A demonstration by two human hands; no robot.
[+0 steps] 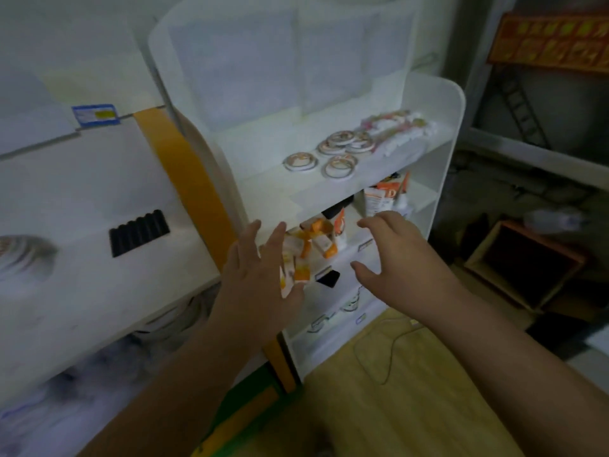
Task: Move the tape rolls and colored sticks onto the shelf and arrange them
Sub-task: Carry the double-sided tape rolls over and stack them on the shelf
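Reaching: both hands are raised in front of the white shelf unit, neither holding anything.
Left hand: fingers straight and spread, palm facing the shelves, empty.
Right hand: fingers loosely bent like a claw, thumb apart, also empty.
Tape rolls: lying flat on the upper shelf board, above and beyond the fingertips of both hands, loosely clustered, some overlapping, two a little apart toward the front.
Colored sticks: a bundle lying behind the rolls, farther from the fingers, toward the right wall of the unit.
Orange boxes: a jumble on the lower shelf, just past the left fingertips.
Progress: moving looks done, since rolls and sticks already sit on the shelf.
Remaining: tidying, by my judgement; the rolls are scattered and the picture is blurred, so finer order is hard to tell.
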